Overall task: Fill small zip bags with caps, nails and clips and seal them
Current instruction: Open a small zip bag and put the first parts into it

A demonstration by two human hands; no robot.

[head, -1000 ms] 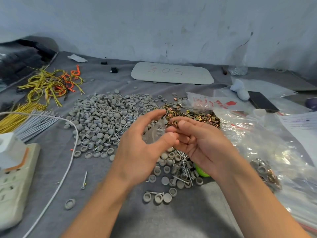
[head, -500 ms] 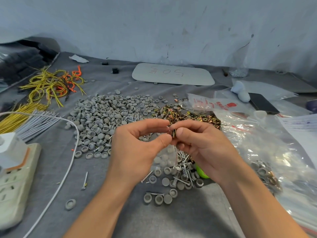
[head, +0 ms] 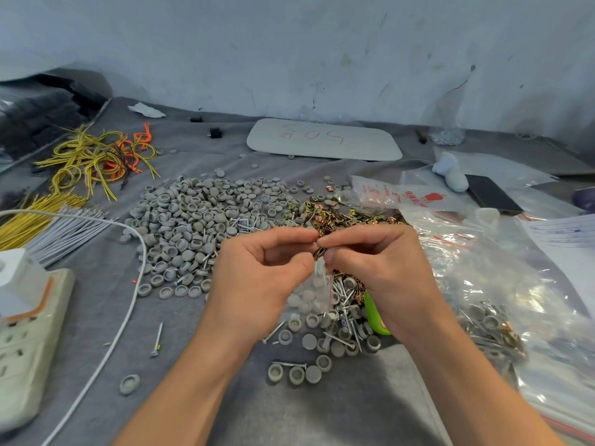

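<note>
While my left hand point(head: 257, 272) is pinching the mouth of the small zip bag point(head: 314, 294), my right hand point(head: 380, 268), fingertips point(head: 323, 242) touching the left's, is pinching a clip point(head: 319, 252) right over that opening. The bag is hanging straight down between both wrists, long axis vertical; spare clips point(head: 341, 217) are lying just beyond my knuckles.

We log left hand point(head: 257, 278) closing: thumb and forefinger, spread wide toward 12 o'clock a second ago, now curled, tips meeting right hand's at 3 o'clock. Right hand point(head: 380, 272) fingers drawn tighter, now pinching brass clip point(head: 319, 252) right at meeting point. Small zip bag point(head: 317, 292), earlier held up between our palms, now hangs toward 6 o'clock from left pinch, grey caps showing inside.
</note>
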